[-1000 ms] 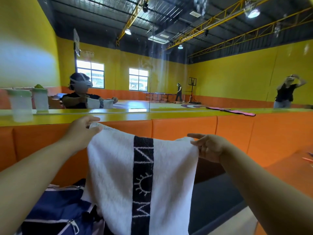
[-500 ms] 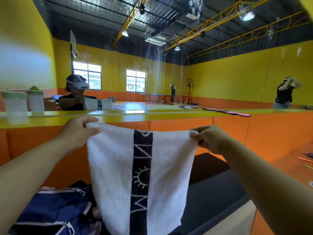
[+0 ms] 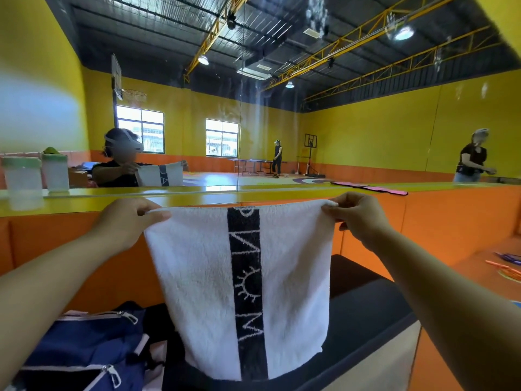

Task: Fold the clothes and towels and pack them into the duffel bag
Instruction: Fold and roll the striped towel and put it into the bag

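A white towel (image 3: 197, 277) with a black patterned stripe down its middle hangs flat in front of me. My left hand (image 3: 127, 221) pinches its top left corner and my right hand (image 3: 358, 218) pinches its top right corner, stretching the top edge level. Below the towel at the lower left lies a navy duffel bag (image 3: 84, 342) with white zips, its opening partly hidden behind the cloth. The towel's bottom edge hangs just above a black surface (image 3: 366, 311).
An orange padded wall with a yellow ledge (image 3: 197, 194) and a mirror stands right ahead. Two green-lidded plastic jars (image 3: 24, 182) sit on the ledge at left, a pink strip (image 3: 375, 189) at right. An orange bench (image 3: 501, 277) with small items is at far right.
Both hands have lifted the towel higher and pulled its top edge wider and straighter. The right hand went from loosely open fingers to a firm pinch on the corner.
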`<action>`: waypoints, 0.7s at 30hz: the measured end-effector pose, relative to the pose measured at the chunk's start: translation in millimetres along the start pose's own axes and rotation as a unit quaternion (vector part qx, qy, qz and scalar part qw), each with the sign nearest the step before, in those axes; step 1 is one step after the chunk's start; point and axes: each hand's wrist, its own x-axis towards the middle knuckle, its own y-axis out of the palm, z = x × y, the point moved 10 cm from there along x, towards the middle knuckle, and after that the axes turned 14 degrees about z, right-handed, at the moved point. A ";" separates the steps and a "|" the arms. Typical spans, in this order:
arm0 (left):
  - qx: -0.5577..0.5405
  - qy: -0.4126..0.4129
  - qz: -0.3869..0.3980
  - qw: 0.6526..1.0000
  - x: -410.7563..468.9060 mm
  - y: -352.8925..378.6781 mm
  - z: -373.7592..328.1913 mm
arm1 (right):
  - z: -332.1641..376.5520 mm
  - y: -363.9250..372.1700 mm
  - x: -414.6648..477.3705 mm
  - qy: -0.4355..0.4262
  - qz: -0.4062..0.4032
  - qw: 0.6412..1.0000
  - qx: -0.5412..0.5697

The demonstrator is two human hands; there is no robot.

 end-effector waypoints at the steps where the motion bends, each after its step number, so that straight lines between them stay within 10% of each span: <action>1: 0.002 0.002 0.003 1.000 -1.5 -0.4 -2.9 | 1.1 -2.2 -2.0 -0.004 -0.002 1.000 0.017; 21: 0.027 0.077 -0.015 0.997 -37.8 -45.3 -46.1 | 47.8 -34.9 -56.8 -0.089 -0.074 0.993 0.003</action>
